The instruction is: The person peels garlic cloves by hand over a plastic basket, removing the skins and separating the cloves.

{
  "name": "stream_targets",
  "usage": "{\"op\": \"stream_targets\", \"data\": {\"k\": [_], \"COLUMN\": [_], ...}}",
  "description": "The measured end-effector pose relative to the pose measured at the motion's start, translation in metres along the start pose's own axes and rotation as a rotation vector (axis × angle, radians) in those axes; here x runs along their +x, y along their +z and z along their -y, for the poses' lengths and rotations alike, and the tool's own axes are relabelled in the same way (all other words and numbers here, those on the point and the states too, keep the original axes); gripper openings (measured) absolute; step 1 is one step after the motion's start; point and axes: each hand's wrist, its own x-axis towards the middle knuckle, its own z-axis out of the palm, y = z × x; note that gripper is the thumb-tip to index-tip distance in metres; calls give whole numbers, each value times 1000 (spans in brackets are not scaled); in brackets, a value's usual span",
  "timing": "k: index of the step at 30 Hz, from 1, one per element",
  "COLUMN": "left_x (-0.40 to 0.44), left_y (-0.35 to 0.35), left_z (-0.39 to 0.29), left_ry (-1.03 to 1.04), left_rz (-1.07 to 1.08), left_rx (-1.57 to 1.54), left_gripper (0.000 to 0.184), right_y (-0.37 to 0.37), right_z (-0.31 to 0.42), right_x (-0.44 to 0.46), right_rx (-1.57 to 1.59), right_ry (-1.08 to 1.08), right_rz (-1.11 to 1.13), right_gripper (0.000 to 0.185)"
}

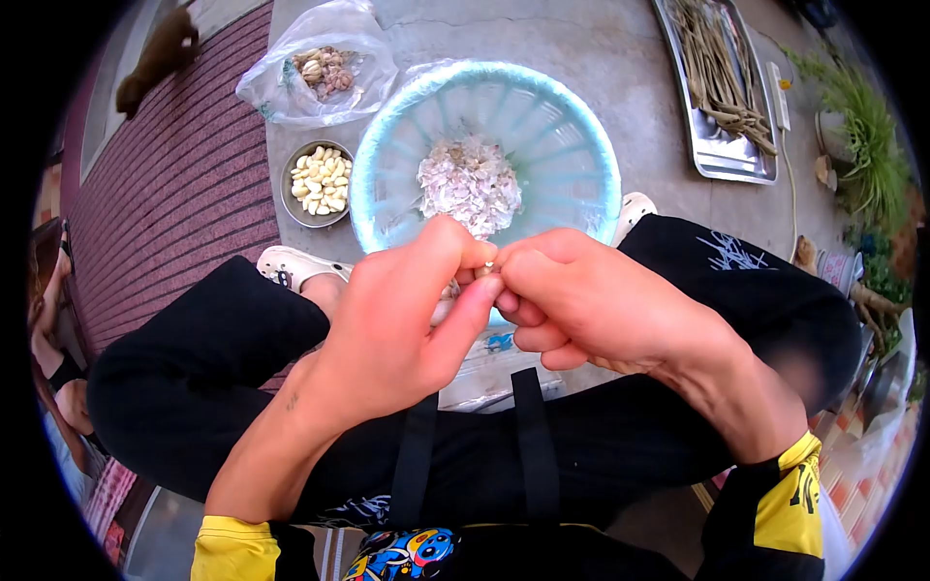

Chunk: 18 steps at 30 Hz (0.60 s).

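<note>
My left hand and my right hand meet at the fingertips above the near rim of a pale blue plastic basin. Pinched between both thumbs and forefingers is a small garlic clove, mostly covered by the fingers. Something whitish, perhaps more garlic, shows in the curl of my left hand. Papery garlic skins lie heaped in the basin. To its left stands a metal bowl of peeled garlic cloves.
Behind the bowl, a clear plastic bag holds unpeeled garlic. At back right, a metal tray carries dried brown sticks, beside a power strip and plants. A brown animal and another person's leg appear left.
</note>
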Motion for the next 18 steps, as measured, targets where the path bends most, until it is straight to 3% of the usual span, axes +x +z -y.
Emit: {"op": "stream_targets", "data": {"k": [4, 7, 8, 10, 11, 13, 14, 16, 18], "left_x": [-3, -2, -1, -2, 0, 4, 5, 9, 10], "left_y": [8, 9, 10, 13, 11, 7, 5, 4, 3], "left_z": [9, 8, 8, 8, 5, 0, 3, 0, -1], "left_ry": [83, 4, 11, -243, -238, -473, -451, -471, -485], "left_rz": [-28, -96, -97, -95, -95, -111, -101, -125, -150], "left_rx": [-19, -115, -107, -398, -398, -622, -650, -628, -605], "left_gripper": [13, 11, 11, 10, 10, 11, 11, 11, 11], "right_y": [-8, -19, -20, -17, -18, -18, -18, -15, -10], "right_z": [-2, -2, 0, 9, 10, 11, 7, -4, -1], "right_x": [0, 8, 8, 4, 3, 2, 3, 7, 2], "right_rx": [115, 164, -23, -372, -374, -719, -720, -690, -626], "right_ry": [27, 41, -24, -107, -110, -133, -135, -523, -596], "right_rz": [81, 153, 56, -189, -191, -293, -294, -419, -438], "right_gripper": [27, 27, 25, 25, 25, 24, 24, 18, 15]}}
